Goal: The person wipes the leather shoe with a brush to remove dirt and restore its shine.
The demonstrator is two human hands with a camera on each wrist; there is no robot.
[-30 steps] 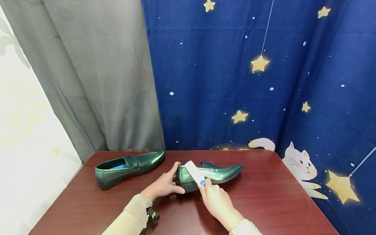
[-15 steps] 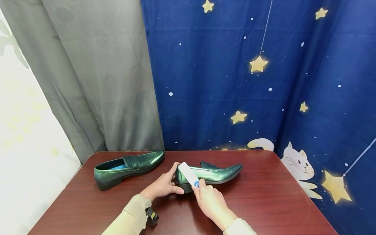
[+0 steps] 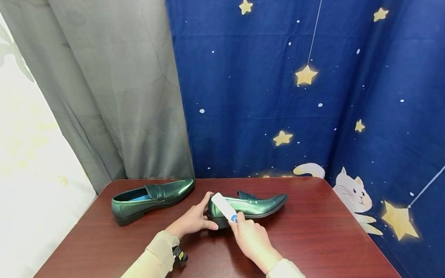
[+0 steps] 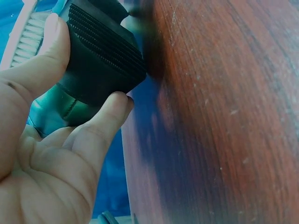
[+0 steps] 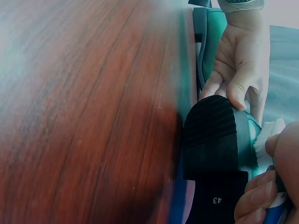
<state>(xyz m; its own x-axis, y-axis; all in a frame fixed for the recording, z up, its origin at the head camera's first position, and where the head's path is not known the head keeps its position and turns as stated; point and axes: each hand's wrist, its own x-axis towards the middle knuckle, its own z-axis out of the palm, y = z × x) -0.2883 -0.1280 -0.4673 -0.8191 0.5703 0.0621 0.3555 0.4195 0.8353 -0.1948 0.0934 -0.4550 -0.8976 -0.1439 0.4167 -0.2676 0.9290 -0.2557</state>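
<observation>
A shiny green loafer (image 3: 257,207) is on the table, toe to the right, its heel end tilted up so the black sole (image 5: 212,140) shows in the right wrist view. My left hand (image 3: 192,221) grips its heel, with the thumb on the near side and fingers behind and under. In my right hand (image 3: 253,238) is a white brush (image 3: 224,205) with a blue-marked handle. Its white bristles (image 4: 29,39) face the near side of the shoe by the heel; in the right wrist view they touch the green upper.
A second green loafer (image 3: 153,197) with a blue insole stands at the table's back left. The dark red table (image 3: 313,239) ends at a grey curtain (image 3: 139,116) and a blue star-patterned curtain (image 3: 250,96).
The brush and my right hand have shifted left along the shoe toward the heel, then very slightly back and down. My left hand keeps its hold on the heel.
</observation>
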